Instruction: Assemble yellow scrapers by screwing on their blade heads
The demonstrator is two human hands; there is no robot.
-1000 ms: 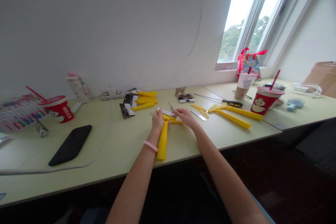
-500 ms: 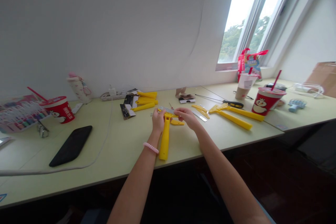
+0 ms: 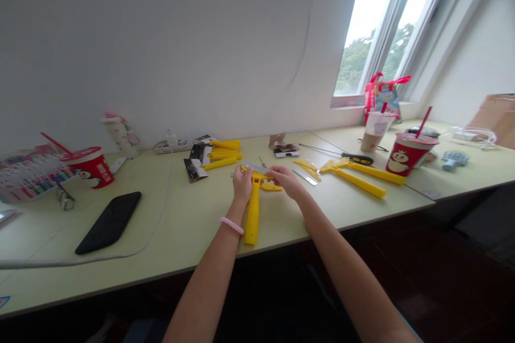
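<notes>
A yellow scraper (image 3: 252,209) lies with its long handle pointing toward me, near the table's front edge. Across its head sits a flat metal blade (image 3: 254,168). My left hand (image 3: 242,185), with a pink coil band on the wrist, is closed around the left end of the scraper head. At the right end, the fingers of my right hand (image 3: 285,178) pinch the blade against the head; their tips are partly hidden. Just under my right hand rests a loose yellow plastic piece (image 3: 271,187). Beyond it lie another metal blade (image 3: 304,177) and more yellow pieces (image 3: 309,169).
Two yellow scrapers (image 3: 358,179) and a screwdriver (image 3: 358,159) lie to the right, near a red cup (image 3: 408,158). Packaged yellow handles (image 3: 221,155) are at the back. On the left are a black phone-like slab (image 3: 110,222), a white cable (image 3: 163,209) and another red cup (image 3: 90,169).
Almost nothing differs. My right hand and its fingers have shifted very slightly at the blade's right end; the scraper stays in place.
</notes>
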